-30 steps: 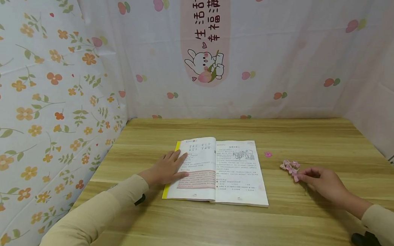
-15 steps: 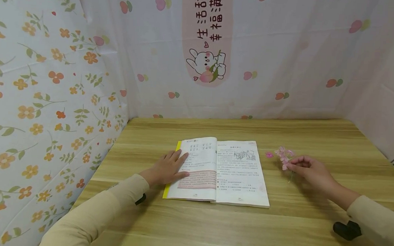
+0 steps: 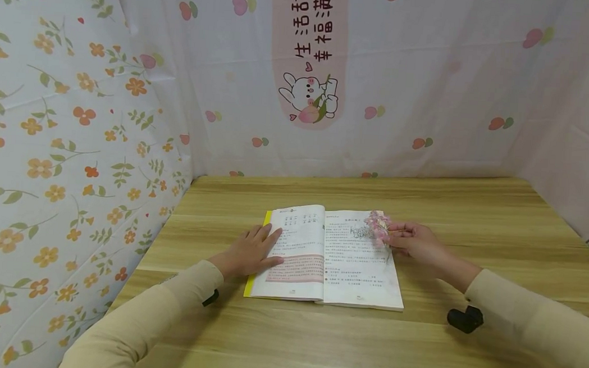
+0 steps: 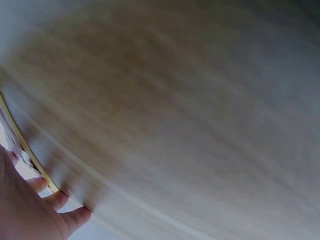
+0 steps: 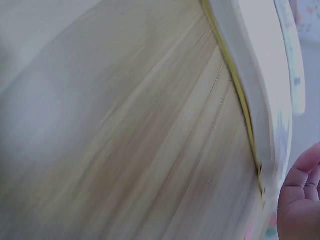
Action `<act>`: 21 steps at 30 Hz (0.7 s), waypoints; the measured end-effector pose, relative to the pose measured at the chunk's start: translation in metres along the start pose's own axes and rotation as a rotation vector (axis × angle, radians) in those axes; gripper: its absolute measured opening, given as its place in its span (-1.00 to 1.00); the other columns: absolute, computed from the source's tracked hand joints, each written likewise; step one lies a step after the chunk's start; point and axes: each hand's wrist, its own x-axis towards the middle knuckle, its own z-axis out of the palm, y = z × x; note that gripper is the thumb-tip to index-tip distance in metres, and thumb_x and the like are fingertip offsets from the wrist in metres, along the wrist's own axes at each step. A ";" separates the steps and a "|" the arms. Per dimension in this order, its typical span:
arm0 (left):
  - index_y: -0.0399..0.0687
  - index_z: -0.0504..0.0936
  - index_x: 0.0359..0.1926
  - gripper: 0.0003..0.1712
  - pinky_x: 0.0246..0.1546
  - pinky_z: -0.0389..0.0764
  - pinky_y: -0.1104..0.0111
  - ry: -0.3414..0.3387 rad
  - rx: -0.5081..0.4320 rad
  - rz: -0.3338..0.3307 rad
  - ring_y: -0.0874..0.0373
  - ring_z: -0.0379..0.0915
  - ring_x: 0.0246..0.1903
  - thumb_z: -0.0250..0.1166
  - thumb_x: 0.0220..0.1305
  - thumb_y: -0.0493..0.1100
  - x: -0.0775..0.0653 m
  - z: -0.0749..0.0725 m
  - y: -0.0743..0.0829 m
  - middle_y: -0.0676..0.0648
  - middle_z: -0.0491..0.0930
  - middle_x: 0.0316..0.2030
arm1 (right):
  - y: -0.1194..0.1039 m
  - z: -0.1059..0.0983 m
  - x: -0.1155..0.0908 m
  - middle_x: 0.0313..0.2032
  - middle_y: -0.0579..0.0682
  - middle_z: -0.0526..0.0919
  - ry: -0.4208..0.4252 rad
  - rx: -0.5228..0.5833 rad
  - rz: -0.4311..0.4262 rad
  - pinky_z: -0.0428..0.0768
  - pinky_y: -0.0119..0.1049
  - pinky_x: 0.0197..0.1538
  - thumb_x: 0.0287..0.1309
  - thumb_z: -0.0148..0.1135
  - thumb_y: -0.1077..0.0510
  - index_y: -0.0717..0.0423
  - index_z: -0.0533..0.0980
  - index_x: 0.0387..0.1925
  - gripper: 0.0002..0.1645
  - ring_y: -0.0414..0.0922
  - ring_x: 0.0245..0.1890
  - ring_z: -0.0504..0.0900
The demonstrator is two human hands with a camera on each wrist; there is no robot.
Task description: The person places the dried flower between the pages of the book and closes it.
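An open book [image 3: 359, 289] with printed pages and a yellow cover edge lies on the wooden table. My left hand [image 3: 254, 252] rests on its left page, fingers spread and fairly straight; in the left wrist view, fingertips [image 4: 77, 217] reach past the cover's edge. Over the right page's upper outer corner, my right hand [image 3: 417, 243] pinches a sprig of small pink flowers [image 3: 377, 225]. The blossoms overlap the page's line drawing, and a thin stem hangs toward the lower right. The right wrist view shows only part of that hand [image 5: 300, 205], beside the book's edge.
The wooden table [image 3: 275, 340] extends around the book. A white cloth [image 3: 406, 101] with fruit prints and a rabbit picture hangs behind it. A floral cloth [image 3: 73, 165] borders the left side. A black device [image 3: 465, 319] shows under the right forearm.
My right hand has carried the pink flowers leftward from the table to over the right page. The loose pink blossom beside the book is now hidden behind that hand. My left hand has stayed put.
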 end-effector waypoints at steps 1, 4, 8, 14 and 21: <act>-0.08 -0.03 0.53 -0.05 0.27 0.16 -0.07 0.002 -0.005 0.003 -0.20 0.01 0.37 -0.15 0.38 0.43 0.000 0.000 0.000 -0.28 0.02 0.44 | -0.001 0.005 0.003 -0.27 -0.11 0.61 -0.011 0.009 0.008 0.55 -0.31 -0.21 0.22 0.34 0.03 0.34 0.32 0.18 -0.33 -0.21 -0.31 0.54; -0.08 -0.04 0.53 -0.05 0.27 0.16 -0.06 -0.001 -0.009 0.008 -0.20 0.01 0.37 -0.16 0.39 0.42 -0.001 -0.001 0.000 -0.28 0.01 0.44 | -0.005 0.020 0.010 -0.31 -0.08 0.62 -0.030 0.031 0.029 0.52 -0.31 -0.26 0.22 0.34 0.07 0.34 0.35 0.15 -0.39 -0.19 -0.36 0.51; -0.08 -0.04 0.53 -0.05 0.27 0.17 -0.05 0.000 -0.001 0.010 -0.19 0.02 0.36 -0.16 0.39 0.42 0.000 -0.001 0.000 -0.28 0.01 0.44 | -0.010 0.035 0.016 -0.33 -0.08 0.63 -0.038 0.013 0.034 0.49 -0.31 -0.32 0.21 0.35 0.09 0.33 0.40 0.12 -0.43 -0.18 -0.39 0.48; -0.08 -0.04 0.53 -0.05 0.27 0.16 -0.05 -0.009 -0.002 0.005 -0.19 0.02 0.36 -0.15 0.38 0.42 0.000 -0.003 0.001 -0.28 0.01 0.44 | -0.014 0.051 0.022 -0.31 -0.03 0.60 -0.064 -0.004 0.059 0.50 -0.34 -0.34 0.24 0.31 0.11 0.31 0.41 0.11 -0.49 -0.20 -0.42 0.48; -0.08 -0.02 0.53 -0.05 0.27 0.16 -0.06 -0.006 0.003 -0.005 -0.20 0.03 0.36 -0.13 0.38 0.42 0.000 -0.003 0.002 -0.27 0.03 0.44 | -0.017 0.066 0.030 -0.31 0.02 0.65 -0.065 -0.023 0.091 0.57 -0.37 -0.39 0.22 0.29 0.21 0.32 0.44 0.08 -0.56 -0.22 -0.43 0.62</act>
